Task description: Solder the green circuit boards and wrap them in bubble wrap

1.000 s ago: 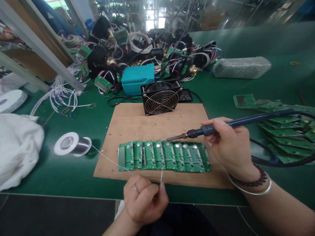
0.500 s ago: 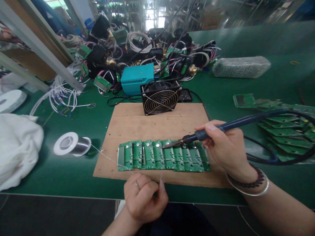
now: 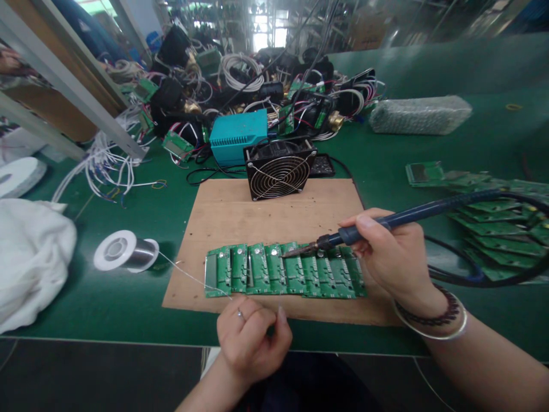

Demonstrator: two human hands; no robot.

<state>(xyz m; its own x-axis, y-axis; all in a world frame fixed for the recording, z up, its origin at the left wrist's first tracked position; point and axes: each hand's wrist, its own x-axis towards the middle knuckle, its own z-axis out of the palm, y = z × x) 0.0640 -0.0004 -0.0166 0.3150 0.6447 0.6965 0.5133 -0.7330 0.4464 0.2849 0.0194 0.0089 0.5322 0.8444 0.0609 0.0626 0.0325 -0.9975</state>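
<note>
A row of several green circuit boards [image 3: 283,277] lies overlapped on a brown board [image 3: 274,217]. My right hand [image 3: 390,260] is closed round the blue handle of a soldering iron [image 3: 386,220], whose tip rests on the top edge of a middle board. My left hand [image 3: 253,340], near the table's front edge, pinches a thin solder wire [image 3: 193,278] that runs left to a solder spool [image 3: 124,250]. The wire's free end is hidden by my fingers.
A small black fan [image 3: 278,169] stands at the brown board's far edge, a teal box [image 3: 235,137] behind it. Tangled cables and parts [image 3: 257,86] fill the back. More green boards [image 3: 493,217] lie at right, a white cloth [image 3: 30,257] at left, a wrapped bundle [image 3: 420,114] far right.
The soldering iron has come down and left until its tip sits on a middle board. My left hand has drawn the wire's upright end down out of sight.
</note>
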